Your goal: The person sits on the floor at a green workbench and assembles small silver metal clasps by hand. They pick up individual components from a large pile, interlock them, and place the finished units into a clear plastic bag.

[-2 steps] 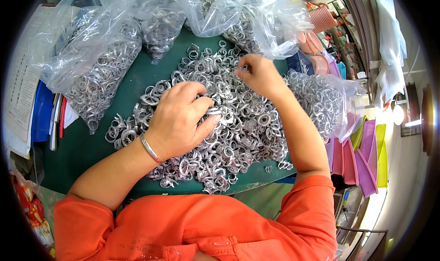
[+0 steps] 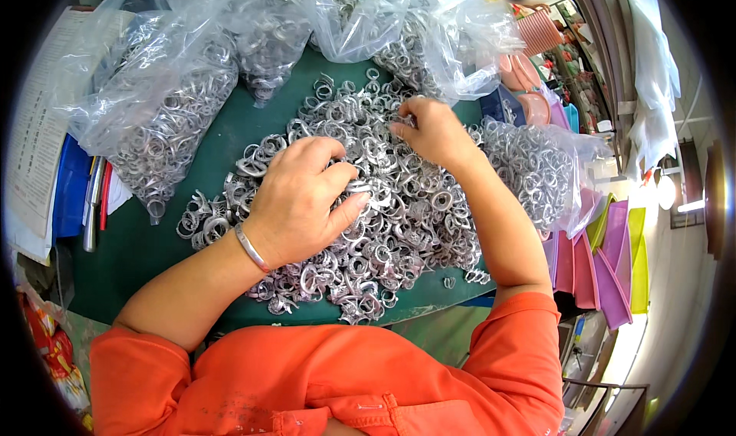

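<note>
A wide heap of silver-coloured metal rings lies loose in front of me, many with ornamented tops. Over its left part rests my left hand, a metal bangle round its wrist. Its fingers are curled, thumb and forefinger bent toward each other; what the palm holds is hidden. Toward the far right part of the heap, my right hand has its fingers drawn together close above the rings. I cannot make out what, if anything, is between those fingertips.
Clear plastic bags of rings stand at the far left, along the back and at the right of the green tabletop. Printed sheets, a blue tray and pens lie left. Pink and purple bins stand right.
My right hand has shifted slightly toward me, lower over the rings. My left hand has stayed in place.
</note>
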A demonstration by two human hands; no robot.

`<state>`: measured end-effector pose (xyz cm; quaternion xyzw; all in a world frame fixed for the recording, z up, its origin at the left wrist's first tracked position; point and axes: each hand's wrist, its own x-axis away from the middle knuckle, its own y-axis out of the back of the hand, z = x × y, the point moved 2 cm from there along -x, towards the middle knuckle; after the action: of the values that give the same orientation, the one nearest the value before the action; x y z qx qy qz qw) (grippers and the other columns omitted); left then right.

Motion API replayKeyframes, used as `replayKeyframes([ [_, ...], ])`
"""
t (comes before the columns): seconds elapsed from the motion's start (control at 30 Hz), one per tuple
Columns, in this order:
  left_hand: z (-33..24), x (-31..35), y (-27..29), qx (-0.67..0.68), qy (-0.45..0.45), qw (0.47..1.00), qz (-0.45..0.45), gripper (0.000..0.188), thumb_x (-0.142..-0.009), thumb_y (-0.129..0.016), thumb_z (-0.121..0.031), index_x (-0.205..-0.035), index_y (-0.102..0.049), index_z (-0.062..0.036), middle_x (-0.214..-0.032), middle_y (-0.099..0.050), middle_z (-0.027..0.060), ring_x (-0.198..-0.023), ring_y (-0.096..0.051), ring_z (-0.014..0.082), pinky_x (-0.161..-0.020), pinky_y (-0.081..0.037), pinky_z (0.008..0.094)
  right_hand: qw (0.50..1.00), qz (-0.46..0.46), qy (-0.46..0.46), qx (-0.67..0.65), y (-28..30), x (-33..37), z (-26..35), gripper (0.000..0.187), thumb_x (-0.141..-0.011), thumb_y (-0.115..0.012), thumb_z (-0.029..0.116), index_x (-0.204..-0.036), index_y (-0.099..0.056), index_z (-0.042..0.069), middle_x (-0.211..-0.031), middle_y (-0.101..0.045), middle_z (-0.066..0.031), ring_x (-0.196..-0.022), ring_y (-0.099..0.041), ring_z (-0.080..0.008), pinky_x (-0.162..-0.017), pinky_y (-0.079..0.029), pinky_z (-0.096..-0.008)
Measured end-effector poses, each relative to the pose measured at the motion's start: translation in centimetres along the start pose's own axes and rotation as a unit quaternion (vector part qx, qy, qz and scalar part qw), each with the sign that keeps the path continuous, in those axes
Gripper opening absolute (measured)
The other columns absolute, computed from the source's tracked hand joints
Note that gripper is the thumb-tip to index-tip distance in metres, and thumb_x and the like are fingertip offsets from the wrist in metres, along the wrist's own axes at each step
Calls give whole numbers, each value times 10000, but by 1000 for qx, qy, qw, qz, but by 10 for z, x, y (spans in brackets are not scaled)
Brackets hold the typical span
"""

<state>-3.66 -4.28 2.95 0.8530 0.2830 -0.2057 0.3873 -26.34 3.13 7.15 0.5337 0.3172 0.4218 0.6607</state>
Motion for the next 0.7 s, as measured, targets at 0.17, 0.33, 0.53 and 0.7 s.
replayKeyframes([
  [0.17, -1, 0, 0, -6, -1, 1000, -1, 225, -810, -659, -221, -920, -644, -25, -1037, -569, 141, -985, -549, 334, -872, -435, 422, 976, 51, -82, -193, 0, 2, -29, 188, -851, -701, 163, -936, -630, 10, -663, -545, -10, -569, -495, -103, -504, -394, -264],
  [0.33, 0, 2, 0, -3, 3, 1000, -2, 229, -802, -668, -226, -915, -643, -28, -1037, -568, 142, -984, -549, 336, -872, -435, 420, 823, 142, -164, -525, 14, 11, -24, 128, -926, -622, 150, -992, -593, 44, -730, -495, 43, -559, -442, -62, -440, -287, -195],
  [0.53, 2, 3, 1, -6, 5, 1000, -4, 244, -783, -684, -240, -914, -643, -38, -1034, -566, 141, -975, -548, 344, -857, -443, 429, 739, 191, -187, -619, 23, -3, 13, 99, -956, -565, 189, -962, -534, 95, -771, -521, 1, -551, -458, -92, -382, -252, -209],
  [0.7, 1, 2, 1, 1, -2, 1000, -11, 257, -801, -673, -267, -919, -645, -41, -1037, -568, 136, -985, -547, 337, -868, -438, 431, 728, 86, -104, -672, 47, -66, 32, 190, -958, -555, 201, -1018, -551, 20, -835, -565, -68, -650, -566, -151, -480, -431, -253],
])
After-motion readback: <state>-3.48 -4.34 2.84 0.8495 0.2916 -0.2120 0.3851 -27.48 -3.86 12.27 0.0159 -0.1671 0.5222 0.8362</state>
